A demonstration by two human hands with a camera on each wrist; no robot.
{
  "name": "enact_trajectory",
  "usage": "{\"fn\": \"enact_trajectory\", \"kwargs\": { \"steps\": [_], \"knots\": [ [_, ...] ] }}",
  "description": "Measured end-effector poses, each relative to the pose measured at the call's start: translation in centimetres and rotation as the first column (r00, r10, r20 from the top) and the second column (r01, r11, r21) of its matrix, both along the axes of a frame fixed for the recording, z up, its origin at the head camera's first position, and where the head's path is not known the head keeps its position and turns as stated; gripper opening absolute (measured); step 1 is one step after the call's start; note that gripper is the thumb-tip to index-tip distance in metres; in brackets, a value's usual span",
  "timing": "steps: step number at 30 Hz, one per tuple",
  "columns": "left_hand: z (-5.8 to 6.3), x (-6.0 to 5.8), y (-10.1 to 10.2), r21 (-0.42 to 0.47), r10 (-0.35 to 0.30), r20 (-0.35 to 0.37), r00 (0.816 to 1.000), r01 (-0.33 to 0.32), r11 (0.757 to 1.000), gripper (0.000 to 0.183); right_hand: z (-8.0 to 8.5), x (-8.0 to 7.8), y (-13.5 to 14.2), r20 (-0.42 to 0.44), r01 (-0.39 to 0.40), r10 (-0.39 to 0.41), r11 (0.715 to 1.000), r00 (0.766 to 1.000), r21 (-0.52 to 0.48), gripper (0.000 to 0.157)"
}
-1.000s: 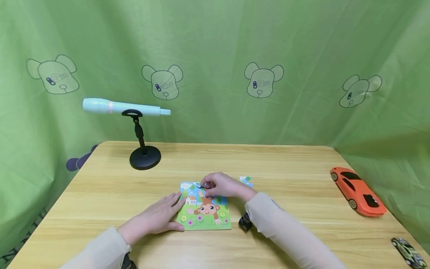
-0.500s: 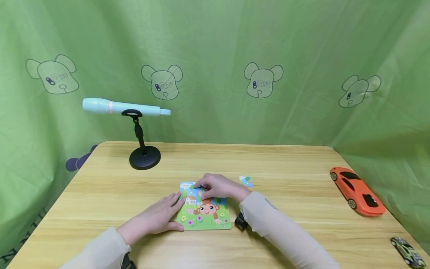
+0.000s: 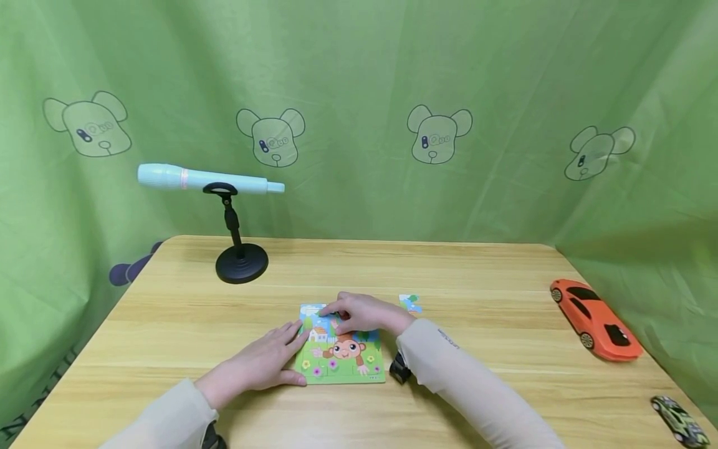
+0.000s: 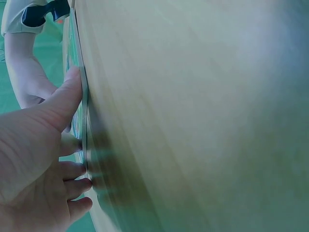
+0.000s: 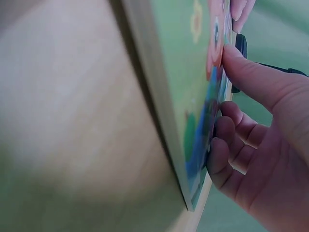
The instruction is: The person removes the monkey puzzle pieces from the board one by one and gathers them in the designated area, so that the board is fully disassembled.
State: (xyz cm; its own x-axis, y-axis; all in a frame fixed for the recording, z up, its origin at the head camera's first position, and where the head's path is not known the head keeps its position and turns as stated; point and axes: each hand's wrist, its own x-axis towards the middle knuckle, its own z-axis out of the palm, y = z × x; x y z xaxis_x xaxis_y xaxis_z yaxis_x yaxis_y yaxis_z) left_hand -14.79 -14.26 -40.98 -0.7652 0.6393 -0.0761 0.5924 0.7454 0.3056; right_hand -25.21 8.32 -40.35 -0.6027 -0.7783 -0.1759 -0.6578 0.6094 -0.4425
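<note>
A square jigsaw puzzle [image 3: 344,362] with a monkey, a house and flowers lies on the wooden table. My left hand [image 3: 269,357] rests flat along its left side, fingers spread over the edge and thumb at the near corner. In the left wrist view, the thumb [image 4: 67,99] lies against the board's rim. Over the puzzle's far part, my right hand [image 3: 361,313] bends its thumb and fingers around a puzzle piece, mostly hidden beneath them. The right wrist view shows the right thumb [image 5: 246,72] and curled fingertips at the board's picture side. One loose puzzle piece [image 3: 411,303] lies beyond the board, to the right.
A light blue toy microphone [image 3: 224,181] sits on a black stand [image 3: 242,263] at the back left. Along the right side are an orange toy car [image 3: 597,321] and a smaller camouflage-patterned car [image 3: 680,421]. Green cloth [image 3: 359,206] hangs behind the table.
My right hand has slid slightly left across the top of the puzzle, its index finger now reaching further left. The loose piece shows more fully. My left hand has stayed put.
</note>
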Motion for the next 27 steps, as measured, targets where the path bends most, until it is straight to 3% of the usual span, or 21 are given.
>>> {"fn": "enact_trajectory", "kwargs": {
  "steps": [9,20,27],
  "knots": [
    [0.16,0.11,0.02,0.0,0.003,0.001,1.0,-0.003,1.0,0.083,-0.08,-0.19,0.0,0.034,0.004,-0.003,1.0,0.999,-0.029,0.037],
    [0.13,0.1,-0.04,0.007,0.001,0.003,1.0,-0.001,1.0,0.083,-0.43,-0.08,0.04,0.028,0.011,-0.011,1.0,1.0,-0.009,0.043],
    [0.16,0.14,-0.01,0.003,0.001,0.002,1.0,-0.001,1.0,0.083,-0.18,-0.18,-0.04,0.079,0.023,-0.02,0.999,0.997,-0.033,0.04]
  ]
}}
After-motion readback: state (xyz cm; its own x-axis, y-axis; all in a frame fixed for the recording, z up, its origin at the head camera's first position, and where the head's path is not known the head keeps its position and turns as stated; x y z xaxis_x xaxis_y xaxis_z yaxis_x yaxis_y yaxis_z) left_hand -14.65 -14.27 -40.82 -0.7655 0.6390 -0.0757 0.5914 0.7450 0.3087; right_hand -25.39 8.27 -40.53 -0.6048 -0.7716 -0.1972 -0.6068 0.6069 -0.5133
